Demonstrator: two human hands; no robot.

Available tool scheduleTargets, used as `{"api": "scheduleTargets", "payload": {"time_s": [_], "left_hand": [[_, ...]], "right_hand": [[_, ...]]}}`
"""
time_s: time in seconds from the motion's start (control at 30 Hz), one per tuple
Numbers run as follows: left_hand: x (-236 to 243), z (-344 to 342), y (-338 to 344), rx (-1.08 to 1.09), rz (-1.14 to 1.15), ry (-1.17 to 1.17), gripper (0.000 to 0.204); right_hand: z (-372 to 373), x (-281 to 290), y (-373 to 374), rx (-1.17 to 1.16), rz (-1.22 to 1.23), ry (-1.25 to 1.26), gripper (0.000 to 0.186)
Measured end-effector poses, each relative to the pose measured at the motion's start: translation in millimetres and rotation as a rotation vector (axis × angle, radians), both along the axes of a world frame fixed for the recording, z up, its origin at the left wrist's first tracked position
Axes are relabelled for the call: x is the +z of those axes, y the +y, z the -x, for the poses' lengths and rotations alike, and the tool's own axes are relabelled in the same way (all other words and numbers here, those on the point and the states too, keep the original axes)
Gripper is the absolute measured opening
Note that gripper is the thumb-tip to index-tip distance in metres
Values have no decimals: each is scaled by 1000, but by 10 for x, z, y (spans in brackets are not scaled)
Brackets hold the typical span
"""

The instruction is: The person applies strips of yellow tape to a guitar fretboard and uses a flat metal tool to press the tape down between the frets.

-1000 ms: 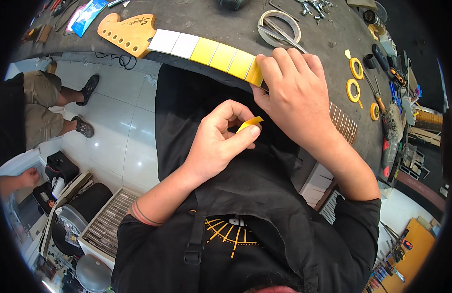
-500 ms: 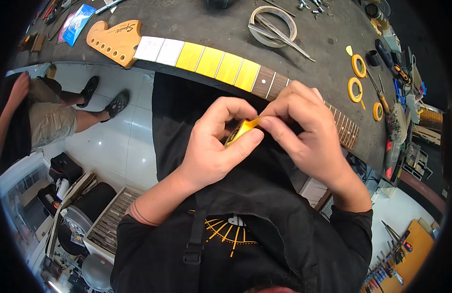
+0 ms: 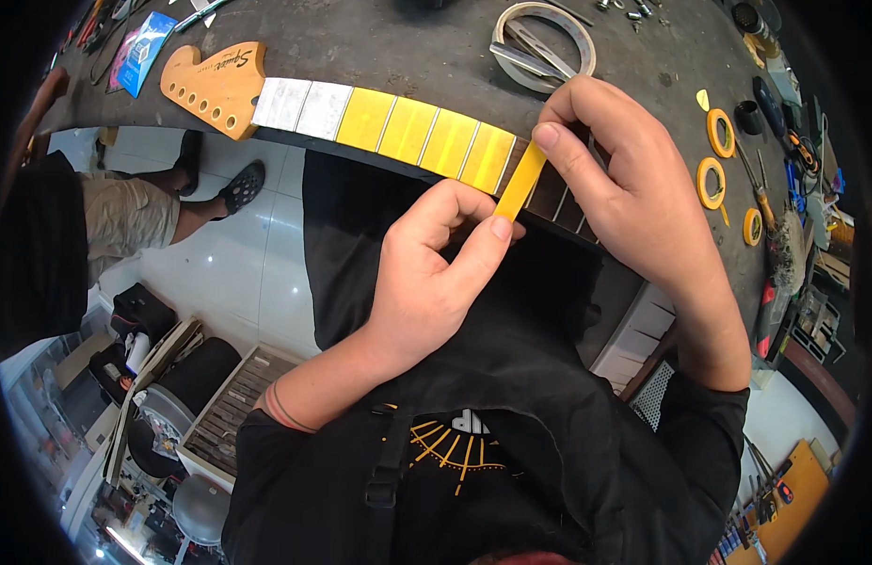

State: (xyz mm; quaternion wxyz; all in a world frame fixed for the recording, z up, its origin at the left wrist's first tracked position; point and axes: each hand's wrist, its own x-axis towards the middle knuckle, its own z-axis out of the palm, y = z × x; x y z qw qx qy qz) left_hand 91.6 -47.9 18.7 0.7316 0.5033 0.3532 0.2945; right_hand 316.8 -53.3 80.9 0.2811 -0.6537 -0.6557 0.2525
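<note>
A guitar neck with a light wooden headstock point(image 3: 210, 99) lies along the bench's near edge. White strips point(image 3: 299, 106) cover its frets nearest the headstock; yellow tape point(image 3: 403, 132) covers several after them, with dark fretboard point(image 3: 560, 202) beyond. My left hand point(image 3: 426, 273), below the neck, pinches the lower end of a yellow tape strip point(image 3: 520, 184) under its thumb; its curled fingers are partly hidden. My right hand point(image 3: 629, 193) pinches the strip's upper end, thumb on top, over the fretboard beside the yellow section. The strip is stretched slantwise across the neck between both hands.
The dark bench point(image 3: 398, 47) holds a large tape roll with metal pieces point(image 3: 539, 52), bolts, a blue packet point(image 3: 141, 56), small yellow tape rolls point(image 3: 711, 184) and tools point(image 3: 765, 207). Another person's legs point(image 3: 172, 202) stand at left; a wooden case point(image 3: 233, 405) is at lower left.
Both hands have moved up and stretched a yellow strip across the fretboard; earlier they held tape close together below the neck. The other person has shifted at the left.
</note>
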Motion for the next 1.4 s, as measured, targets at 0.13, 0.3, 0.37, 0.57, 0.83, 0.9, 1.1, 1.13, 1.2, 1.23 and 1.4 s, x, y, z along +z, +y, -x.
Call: {"api": "scheduleTargets", "payload": {"time_s": [0.13,0.3,0.37,0.57,0.83,0.9,1.1,1.13,1.2,1.23,1.4], "left_hand": [[-4,2,25,-11,-23,24,12],[10,-10,25,32,-36,29,13],[5,-9,40,30,-38,28,15],[23,-20,65,30,-35,28,18],[7,-8,86,23,-56,31,19],[12,6,91,9,-46,48,19],[20,-15,93,15,-60,50,19],[21,-13,95,16,-60,50,19],[25,-9,97,13,-76,62,19],[21,-8,97,13,-76,62,19],[16,-4,97,11,-80,64,20]], "right_hand": [[9,-28,40,-26,-3,-48,16],[18,-54,62,-46,41,-55,18],[8,-66,77,-38,68,-52,19],[-6,-82,77,-50,97,-20,19],[-3,-96,114,-36,90,-43,21],[-1,-98,120,-30,92,-41,22],[-19,-107,124,-22,95,-66,22],[-18,-111,124,-23,98,-50,22],[-17,-115,125,-24,100,-35,22],[-16,-117,126,-22,98,-35,22],[-4,-106,123,-31,115,-36,22]]}}
